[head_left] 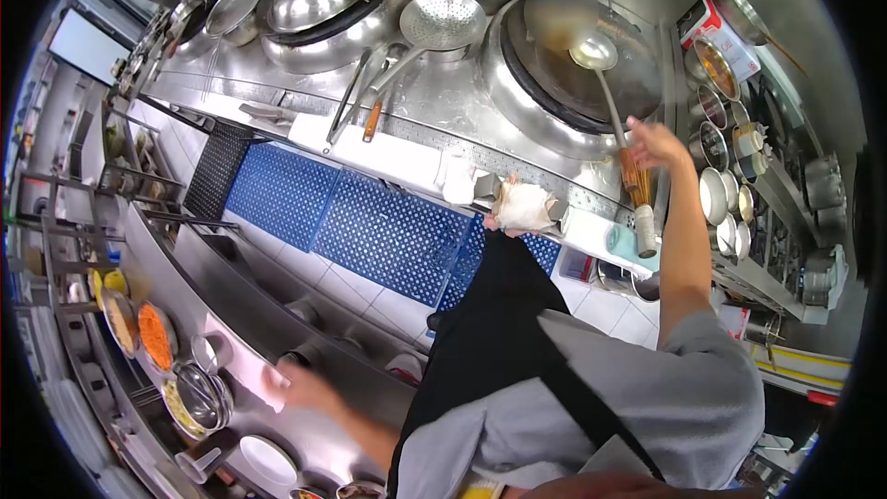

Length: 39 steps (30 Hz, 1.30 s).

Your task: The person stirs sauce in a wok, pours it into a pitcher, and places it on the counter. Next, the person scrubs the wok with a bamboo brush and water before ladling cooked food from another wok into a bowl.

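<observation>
Upper right, the ladle (595, 53) is angled toward the right hand (658, 145), presumably for reach; its grip cannot be told. The left hand (305, 388) is held open.

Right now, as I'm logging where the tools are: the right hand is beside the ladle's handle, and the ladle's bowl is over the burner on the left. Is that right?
No: the ladle's bowl is over the burner on the right, as the head view shows. The right hand is indeed beside the ladle's handle.
</observation>
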Motion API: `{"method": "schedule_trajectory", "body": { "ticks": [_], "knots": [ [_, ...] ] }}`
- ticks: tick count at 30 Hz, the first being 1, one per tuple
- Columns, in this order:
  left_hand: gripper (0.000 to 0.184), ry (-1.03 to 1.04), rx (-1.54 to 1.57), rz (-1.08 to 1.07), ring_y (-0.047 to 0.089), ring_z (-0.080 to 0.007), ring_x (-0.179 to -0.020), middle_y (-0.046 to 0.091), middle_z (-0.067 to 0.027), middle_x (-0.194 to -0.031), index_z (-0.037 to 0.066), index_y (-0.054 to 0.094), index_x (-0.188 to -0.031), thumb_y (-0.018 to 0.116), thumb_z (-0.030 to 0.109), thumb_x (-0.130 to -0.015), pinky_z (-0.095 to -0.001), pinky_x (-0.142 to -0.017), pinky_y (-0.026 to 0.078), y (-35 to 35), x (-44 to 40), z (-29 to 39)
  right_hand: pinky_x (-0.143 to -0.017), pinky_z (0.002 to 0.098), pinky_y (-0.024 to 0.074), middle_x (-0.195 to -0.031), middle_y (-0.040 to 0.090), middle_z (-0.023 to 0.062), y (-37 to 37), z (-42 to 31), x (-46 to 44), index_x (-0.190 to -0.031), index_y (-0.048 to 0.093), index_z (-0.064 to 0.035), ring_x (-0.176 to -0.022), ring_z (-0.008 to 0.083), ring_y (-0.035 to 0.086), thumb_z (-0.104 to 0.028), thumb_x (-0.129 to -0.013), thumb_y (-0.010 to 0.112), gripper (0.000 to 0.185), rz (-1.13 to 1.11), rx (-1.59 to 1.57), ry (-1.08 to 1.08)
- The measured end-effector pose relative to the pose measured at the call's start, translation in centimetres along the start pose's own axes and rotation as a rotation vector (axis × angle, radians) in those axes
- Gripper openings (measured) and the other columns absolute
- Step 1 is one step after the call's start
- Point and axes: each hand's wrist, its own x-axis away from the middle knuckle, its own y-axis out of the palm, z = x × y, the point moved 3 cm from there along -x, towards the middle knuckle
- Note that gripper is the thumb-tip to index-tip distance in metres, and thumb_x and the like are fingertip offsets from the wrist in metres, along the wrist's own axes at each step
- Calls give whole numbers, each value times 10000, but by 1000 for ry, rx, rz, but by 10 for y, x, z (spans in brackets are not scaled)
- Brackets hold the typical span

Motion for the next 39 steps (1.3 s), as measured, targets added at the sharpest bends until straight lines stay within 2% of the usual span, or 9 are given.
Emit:
{"method": "schedule_trajectory", "body": {
  "ticks": [4,7,13,19,21,24,32,35,39],
  "knots": [
    [292,255,546,-546,576,-360,-1231,621,-210,-1258,-5,681,-1152,689,-17,-860,-455,-1071,434,99,75,212,-667,396,570,-990,708,202,64,38,6,-1219,577,1,-789,208,705,-165,-998,617,280,-310,-955,-102],
    [306,456,797,-807,565,-385,-1219,572,-223,-1304,4,672,-1160,704,-1,-856,-454,-1053,441,132,115,331,-741,418,563,-1097,704,238,23,4,43,-1293,585,-11,-831,252,711,-65,-936,615,362,-44,-66,-76],
    [299,460,927,-960,602,-380,-1171,551,-224,-1337,17,673,-1164,691,-1,-866,-439,-1007,497,138,140,433,-897,412,523,-1097,687,243,-32,-58,-26,-1489,491,-70,-966,393,683,14,-840,629,669,450,228,-876],
    [280,534,899,-1026,612,-343,-1180,600,-211,-1293,42,696,-1153,716,35,-874,-407,-956,513,119,153,447,-1029,503,464,-1267,652,286,30,-222,-211,-1425,543,-64,-1231,453,593,-100,-864,633,569,377,187,-763],
    [280,531,898,-1088,614,-337,-1180,604,-204,-1292,58,702,-1159,720,49,-880,-402,-938,522,115,152,443,-812,447,555,-975,707,244,46,-270,-245,-1252,625,18,-859,382,683,-36,-845,596,411,450,226,-885],
    [293,482,950,-1200,625,-294,-1171,621,-161,-1300,81,706,-1182,719,62,-889,-380,-926,527,118,145,446,-457,339,470,-694,612,121,56,-321,-266,-935,610,23,-585,187,611,-34,-899,609,68,-149,-157,-517],
    [209,474,1298,-1385,685,-218,-940,719,-114,-1058,14,693,-1138,624,163,-1009,-323,-789,535,194,154,575,-468,271,431,-859,614,95,58,-260,-194,-1004,551,-23,-611,110,542,-54,-969,595,64,-617,-1186,-366],
    [249,-68,1476,-1590,637,-113,-742,685,-56,-930,24,667,-1162,515,197,-1067,-268,-642,516,253,184,660,-457,250,425,-866,608,76,23,-237,-105,-1101,538,-24,-610,85,532,-64,-975,596,144,-561,-1157,-424],
    [284,-931,1310,-1727,699,-318,-878,639,-229,-1102,7,496,-1293,374,111,-1059,-439,-736,628,337,249,743,-407,232,413,-928,599,78,-28,-193,-4,-1380,460,49,-585,55,501,-75,-969,597,451,-390,-948,-418]
  ]
}}
